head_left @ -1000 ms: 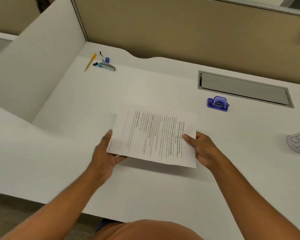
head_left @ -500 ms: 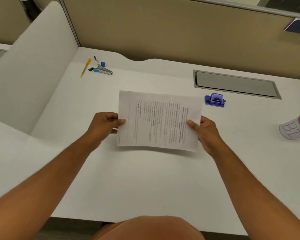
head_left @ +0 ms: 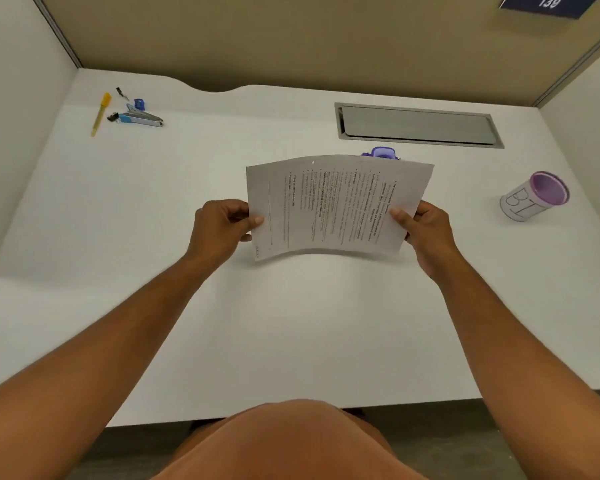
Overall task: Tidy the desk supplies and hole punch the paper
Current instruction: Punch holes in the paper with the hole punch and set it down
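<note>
From the head view, the left hand [head_left: 222, 225] and right hand [head_left: 426, 230] each pinch a side edge of the paper [head_left: 333, 206], held bowed above mid-desk, probably to feed the hole punch [head_left: 381, 153] half hidden behind it. The pen [head_left: 99, 114], stapler [head_left: 142, 118] and cup [head_left: 530, 199] lie well clear.

A printed paper [head_left: 336, 206] is held bowed above the table [head_left: 291, 323], its far edge covering most of the purple hole punch [head_left: 381, 153]. Well left of the punch, near the table's far corner, lie a yellow pen [head_left: 100, 113], a stapler [head_left: 142, 118], a blue sharpener [head_left: 139, 104] and a small black clip [head_left: 112, 117]. To the punch's right a purple-rimmed cup [head_left: 533, 196] marked "B1" lies tilted.
</note>
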Available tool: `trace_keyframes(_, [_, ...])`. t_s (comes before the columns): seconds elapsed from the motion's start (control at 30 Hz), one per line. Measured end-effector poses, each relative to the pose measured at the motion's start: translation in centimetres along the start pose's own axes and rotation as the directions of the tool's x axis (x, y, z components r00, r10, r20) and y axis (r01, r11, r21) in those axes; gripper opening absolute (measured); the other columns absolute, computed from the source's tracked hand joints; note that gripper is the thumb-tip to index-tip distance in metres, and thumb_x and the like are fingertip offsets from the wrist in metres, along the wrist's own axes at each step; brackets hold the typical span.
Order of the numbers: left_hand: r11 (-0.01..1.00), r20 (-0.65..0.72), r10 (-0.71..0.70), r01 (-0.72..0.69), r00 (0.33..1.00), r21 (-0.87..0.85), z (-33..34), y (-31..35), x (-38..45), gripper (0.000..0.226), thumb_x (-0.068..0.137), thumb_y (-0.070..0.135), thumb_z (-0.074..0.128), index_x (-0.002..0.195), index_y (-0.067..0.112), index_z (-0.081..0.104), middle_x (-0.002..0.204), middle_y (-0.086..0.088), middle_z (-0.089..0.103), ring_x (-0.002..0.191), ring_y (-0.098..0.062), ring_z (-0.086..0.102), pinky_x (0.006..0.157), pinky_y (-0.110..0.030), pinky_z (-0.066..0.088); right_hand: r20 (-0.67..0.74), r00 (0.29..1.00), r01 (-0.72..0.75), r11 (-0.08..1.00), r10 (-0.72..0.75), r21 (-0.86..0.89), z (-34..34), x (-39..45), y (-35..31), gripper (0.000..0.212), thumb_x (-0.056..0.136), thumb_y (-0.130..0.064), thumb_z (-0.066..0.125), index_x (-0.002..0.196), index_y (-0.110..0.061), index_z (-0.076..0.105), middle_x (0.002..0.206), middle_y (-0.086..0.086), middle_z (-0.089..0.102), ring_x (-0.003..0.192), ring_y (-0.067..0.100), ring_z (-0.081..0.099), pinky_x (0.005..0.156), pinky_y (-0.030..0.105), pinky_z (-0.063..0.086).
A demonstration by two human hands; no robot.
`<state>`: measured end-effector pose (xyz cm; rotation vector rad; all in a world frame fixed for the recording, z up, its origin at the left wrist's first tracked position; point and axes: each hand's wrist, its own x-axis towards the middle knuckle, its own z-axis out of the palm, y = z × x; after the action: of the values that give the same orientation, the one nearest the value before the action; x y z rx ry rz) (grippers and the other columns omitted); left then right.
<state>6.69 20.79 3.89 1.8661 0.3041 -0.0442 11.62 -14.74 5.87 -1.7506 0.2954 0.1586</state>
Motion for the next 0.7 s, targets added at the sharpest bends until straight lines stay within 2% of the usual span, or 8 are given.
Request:
trace_keyframes(0.2, [0.993, -0.100, 0.098, -0.091, 0.990, 0.074, 1.3, 0.5, -1.4, 0.019, 0.097, 0.017, 0.078, 0.114, 0.007, 0.083, 0.106, -0.004, 0.082, 0.095, -0.022, 0.079, 0.085, -0.043, 0.068, 0.018, 0.999, 0.043, 0.999, -0.043, -0.011, -2.2, -0.4, 0.4, 0.015, 0.092, -0.017, 0.078, 0.105, -0.024, 0.079, 0.110, -0.005, 0.081, 0.106, 0.015, 0.077, 0.104, 0.044, 0.057])
trace_keyframes(0.33, [0.988, -0.131, 0.124, -0.110, 0.984, 0.109, 1.6, 0.7, -2.3, 0.018, 0.097, 0.020, 0.078, 0.112, 0.009, 0.083, 0.106, -0.002, 0.082, 0.093, -0.022, 0.079, 0.088, -0.045, 0.067, 0.045, 0.997, 0.070, 0.997, -0.069, -0.029, -3.5, -0.3, 0.4, 0.016, 0.089, -0.016, 0.081, 0.102, -0.026, 0.080, 0.108, -0.006, 0.081, 0.104, 0.011, 0.077, 0.105, 0.042, 0.056])
trace_keyframes(0.43, [0.977, -0.156, 0.142, -0.113, 0.978, 0.181, 1.8, 1.0, -2.8, 0.014, 0.094, 0.020, 0.081, 0.105, 0.013, 0.085, 0.099, 0.002, 0.082, 0.085, -0.014, 0.076, 0.091, -0.037, 0.062, 0.060, 0.994, 0.091, 0.996, -0.090, -0.017, -4.2, 0.1, 0.3, 0.022, 0.086, -0.009, 0.082, 0.102, -0.023, 0.080, 0.108, -0.005, 0.081, 0.105, 0.013, 0.076, 0.106, 0.041, 0.056])
trace_keyframes(0.53, [0.969, -0.178, 0.160, -0.119, 0.971, 0.218, 2.2, 1.4, -3.1, 0.013, 0.093, 0.017, 0.081, 0.105, 0.013, 0.085, 0.101, 0.001, 0.082, 0.087, -0.011, 0.074, 0.087, -0.024, 0.057, 0.077, 0.992, 0.099, 0.995, -0.098, -0.010, -4.8, 0.5, 0.2, 0.023, 0.085, -0.008, 0.083, 0.101, -0.025, 0.081, 0.110, -0.004, 0.081, 0.108, 0.016, 0.076, 0.106, 0.041, 0.055])
trace_keyframes(0.7, [0.970, -0.189, 0.173, -0.133, 0.967, 0.206, 2.3, 1.9, -3.6, 0.014, 0.094, 0.016, 0.080, 0.107, 0.012, 0.084, 0.100, 0.000, 0.081, 0.088, -0.014, 0.074, 0.082, -0.022, 0.055, 0.103, 0.988, 0.116, 0.993, -0.113, -0.025, -5.3, 0.7, 0.1, 0.023, 0.086, -0.008, 0.083, 0.096, -0.029, 0.081, 0.107, -0.009, 0.081, 0.106, 0.013, 0.076, 0.106, 0.040, 0.055])
